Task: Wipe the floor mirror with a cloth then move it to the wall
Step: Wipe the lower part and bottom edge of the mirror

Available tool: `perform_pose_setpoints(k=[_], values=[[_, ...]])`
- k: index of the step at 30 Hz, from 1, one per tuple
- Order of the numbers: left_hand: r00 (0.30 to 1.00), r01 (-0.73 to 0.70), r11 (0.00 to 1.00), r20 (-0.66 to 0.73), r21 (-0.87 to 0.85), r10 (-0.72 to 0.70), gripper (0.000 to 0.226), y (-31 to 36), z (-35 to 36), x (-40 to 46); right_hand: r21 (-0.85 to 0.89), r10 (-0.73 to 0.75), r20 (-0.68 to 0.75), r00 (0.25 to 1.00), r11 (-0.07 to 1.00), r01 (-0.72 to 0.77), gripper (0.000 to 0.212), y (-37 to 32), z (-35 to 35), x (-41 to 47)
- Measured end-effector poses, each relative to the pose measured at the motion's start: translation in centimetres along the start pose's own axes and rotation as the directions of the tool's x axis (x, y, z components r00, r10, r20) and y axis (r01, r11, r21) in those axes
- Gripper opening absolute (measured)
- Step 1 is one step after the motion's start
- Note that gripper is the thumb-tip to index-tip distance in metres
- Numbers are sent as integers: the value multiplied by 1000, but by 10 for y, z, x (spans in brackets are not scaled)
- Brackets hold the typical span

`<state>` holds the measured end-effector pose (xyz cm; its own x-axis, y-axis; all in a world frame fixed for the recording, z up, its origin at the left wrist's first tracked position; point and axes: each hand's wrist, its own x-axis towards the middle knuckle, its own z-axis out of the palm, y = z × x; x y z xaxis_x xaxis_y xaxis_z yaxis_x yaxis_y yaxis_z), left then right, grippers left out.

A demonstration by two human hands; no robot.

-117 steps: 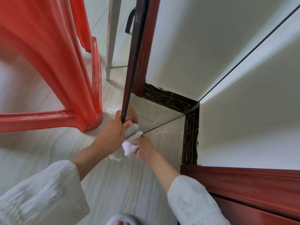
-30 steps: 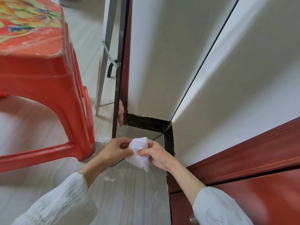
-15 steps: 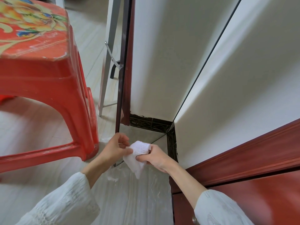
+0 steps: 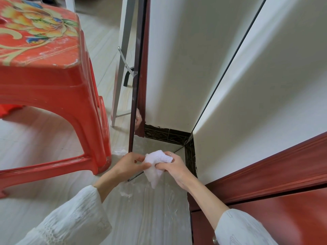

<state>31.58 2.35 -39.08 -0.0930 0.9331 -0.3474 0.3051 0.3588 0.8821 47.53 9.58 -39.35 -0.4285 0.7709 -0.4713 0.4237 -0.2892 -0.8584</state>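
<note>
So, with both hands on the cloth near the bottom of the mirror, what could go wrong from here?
1. Neither the left hand nor the right hand steadies the tall dark-framed floor mirror; both hold the small white terry cloth. A hard wipe might tip the mirror.
2. The red plastic stool with a flower print stands close beside the mirror's left edge; moving the mirror to the wall could knock it.

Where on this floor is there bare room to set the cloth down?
Bare floor lies between the sleeves, below both hands. More lies under the red stool. It is crowded where the left hand and right hand hold the cloth at the mirror base.
</note>
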Motion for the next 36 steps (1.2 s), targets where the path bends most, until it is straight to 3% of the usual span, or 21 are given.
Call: perform_pose_setpoints(k=[3,7,10,13,17,20,24,26,30,34,36], values=[[996,-19,1000,84,1,19,21,1,2,-3,-34,-2,31,1000,999,3,26,3,0,-2],[996,-22,997,85,74,16,12,-3,3,-1,-211,-48,59,997,976,59,28,0,6,-4],[1000,-8,979,27,203,3,11,-6,1,3,-298,-58,95,994,951,84,32,-2,7,-3],[1000,0,968,2,253,-1,6,-3,-1,3,-250,-53,125,991,965,83,29,-5,9,-4],[999,33,943,-26,332,-25,22,3,0,2,-255,-49,173,984,962,93,39,-4,12,-7],[995,63,912,-94,405,-27,27,-1,6,2,-290,22,195,981,956,36,34,0,10,-4],[984,118,910,-173,397,-52,17,-15,12,2,-382,79,119,990,924,-28,29,12,11,3],[964,147,926,-261,349,-55,11,-26,9,2,-323,81,27,996,944,-68,23,19,9,5],[925,170,969,-368,178,-95,34,-43,-4,2,-34,70,-192,979,996,-78,23,20,6,12],[919,123,988,-388,95,-77,57,-47,-15,11,173,16,-289,957,984,35,17,13,23,25],[944,38,997,-330,65,-14,60,-40,-16,15,269,-5,-315,949,958,94,19,10,36,32]])
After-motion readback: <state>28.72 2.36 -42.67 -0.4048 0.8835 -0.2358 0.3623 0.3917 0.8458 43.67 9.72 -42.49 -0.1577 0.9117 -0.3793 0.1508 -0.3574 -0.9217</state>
